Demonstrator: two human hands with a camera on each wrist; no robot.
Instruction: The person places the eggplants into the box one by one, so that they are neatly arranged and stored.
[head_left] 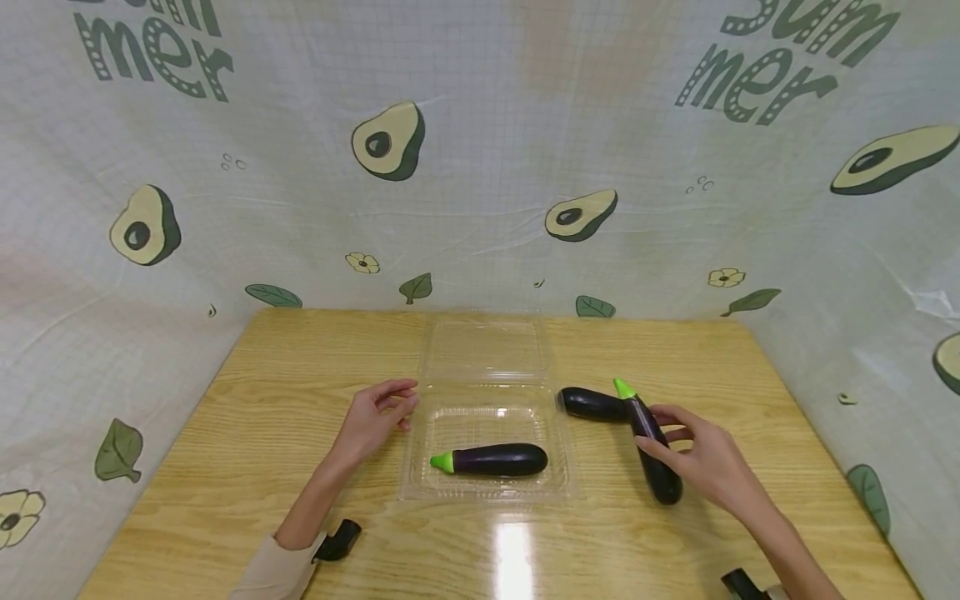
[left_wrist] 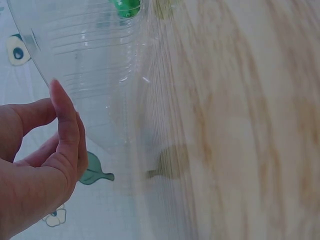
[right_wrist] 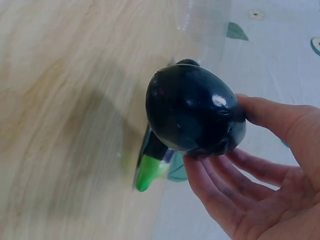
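Right hand [head_left: 702,454]: grips an eggplant [head_left: 649,433] near the table's right side, thumb on one flank and fingers on the other.
Held eggplant: slants with its green tip toward the table's far edge and its round dark end toward the near edge; in the right wrist view that dark end bulges toward the camera, above a soft shadow on the wood.
Second eggplant [head_left: 592,404]: lies on the table just beyond the box's right edge, its green tip screened by the held one in the head view but plain in the right wrist view — whether the two touch cannot be told.
Third eggplant [head_left: 502,460]: lies inside the box along its near edge, green tip toward the left edge.
Box [head_left: 465,423]: clear plastic, standing open at the middle of the table, its lid [head_left: 487,346] laid back toward the far edge.
Left hand [head_left: 375,414]: grips nothing, fingers loosely bent at the box's left edge, near the hinge — contact is unclear.
Table [head_left: 600,550]: pale wood grain, a bright reflection toward the near edge.
Backdrop [head_left: 480,58]: a pale sheet printed with avocados, leaves and "Summer", hanging beyond the far edge.
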